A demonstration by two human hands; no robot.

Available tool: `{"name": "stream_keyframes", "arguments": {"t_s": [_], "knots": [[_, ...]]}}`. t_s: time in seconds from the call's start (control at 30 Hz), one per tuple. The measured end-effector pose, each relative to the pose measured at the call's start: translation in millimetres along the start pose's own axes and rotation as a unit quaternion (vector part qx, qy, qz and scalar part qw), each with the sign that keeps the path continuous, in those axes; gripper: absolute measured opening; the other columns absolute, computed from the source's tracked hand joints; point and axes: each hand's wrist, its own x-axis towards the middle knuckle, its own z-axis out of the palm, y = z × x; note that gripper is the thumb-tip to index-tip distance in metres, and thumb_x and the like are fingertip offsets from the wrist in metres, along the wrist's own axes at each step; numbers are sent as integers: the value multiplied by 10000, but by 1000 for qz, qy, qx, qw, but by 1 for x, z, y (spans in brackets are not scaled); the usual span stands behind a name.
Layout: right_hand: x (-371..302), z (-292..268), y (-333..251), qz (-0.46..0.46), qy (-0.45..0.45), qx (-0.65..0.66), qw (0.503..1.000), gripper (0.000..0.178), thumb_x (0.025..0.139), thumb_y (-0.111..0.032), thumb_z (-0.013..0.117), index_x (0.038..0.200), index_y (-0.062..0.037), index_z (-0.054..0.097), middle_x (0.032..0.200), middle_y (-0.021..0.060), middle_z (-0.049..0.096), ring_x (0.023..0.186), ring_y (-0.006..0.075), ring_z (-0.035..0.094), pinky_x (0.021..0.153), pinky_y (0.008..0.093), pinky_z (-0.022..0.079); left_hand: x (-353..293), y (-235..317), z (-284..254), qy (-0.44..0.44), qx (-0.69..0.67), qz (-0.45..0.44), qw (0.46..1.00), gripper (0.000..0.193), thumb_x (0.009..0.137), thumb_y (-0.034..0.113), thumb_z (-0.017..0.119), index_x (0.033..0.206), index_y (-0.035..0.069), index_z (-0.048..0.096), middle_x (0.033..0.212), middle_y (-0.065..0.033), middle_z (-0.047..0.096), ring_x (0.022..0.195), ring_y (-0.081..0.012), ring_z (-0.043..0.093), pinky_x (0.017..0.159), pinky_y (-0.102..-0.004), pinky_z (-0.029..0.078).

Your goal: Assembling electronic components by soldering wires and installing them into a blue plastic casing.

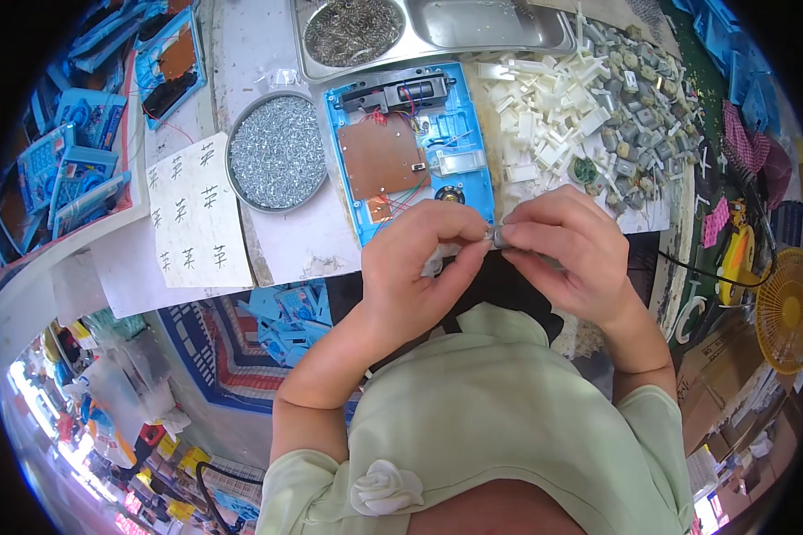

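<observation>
Green top (509, 401) nearest, left hand (415, 267) and right hand (569, 254) curl together, grips pinching a small grey part (499, 237).

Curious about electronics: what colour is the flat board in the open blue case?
The flat board is brown; the head view shows it best.

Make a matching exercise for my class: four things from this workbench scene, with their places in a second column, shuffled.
Things
1. Small grey piece
2. Round dish of silvery metal bits
3. White plastic parts
4. Yellow fan

Places
A. Heaped beside grey blocks
B. At the view's right edge
C. Pinched between left hand and right hand
D. Left of the blue casing

Pairs: 1-C, 2-D, 3-A, 4-B
</observation>
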Motion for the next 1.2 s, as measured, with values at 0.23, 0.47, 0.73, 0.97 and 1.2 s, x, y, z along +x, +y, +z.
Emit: {"name": "stream_keyframes", "arguments": {"t_s": [0.23,0.47,0.73,0.97,1.2], "knots": [[-2,5,-1,-29,-4,-5,1000,370,696,24,834,1037,-67,721,952,81,683,756,259,651,626,332,535,1,6,-14,-69,39,-4,997,240,805,-95,722,994,15,625,1070,-157,650,923,-277,666,730,-334,553],[-10,9,4,-31,7,7,999,357,713,22,831,1042,-69,726,954,81,685,751,258,651,622,333,533,-1,7,-16,-93,59,-36,993,239,800,-73,743,982,30,626,1132,-150,594,903,-252,630,716,-307,535],[-13,-1,10,6,73,7,997,353,714,70,808,1036,-46,723,980,118,700,789,270,662,653,335,533,25,-2,-26,-19,88,-71,993,278,714,11,842,929,43,669,1039,-100,583,777,-164,585,608,-267,474],[-19,-9,28,116,171,70,976,290,788,94,765,1066,31,710,1047,150,732,928,251,704,804,335,571,66,-31,-15,-54,415,139,898,204,702,133,832,883,121,740,977,-39,604,939,-273,564,820,-415,402],[25,15,50,98,87,-53,990,276,790,-41,791,1058,-48,728,1072,86,734,1011,283,665,871,364,547,28,-33,-42,-20,363,116,924,206,695,96,819,873,160,737,907,-8,570,865,-241,546,799,-410,373]]}}
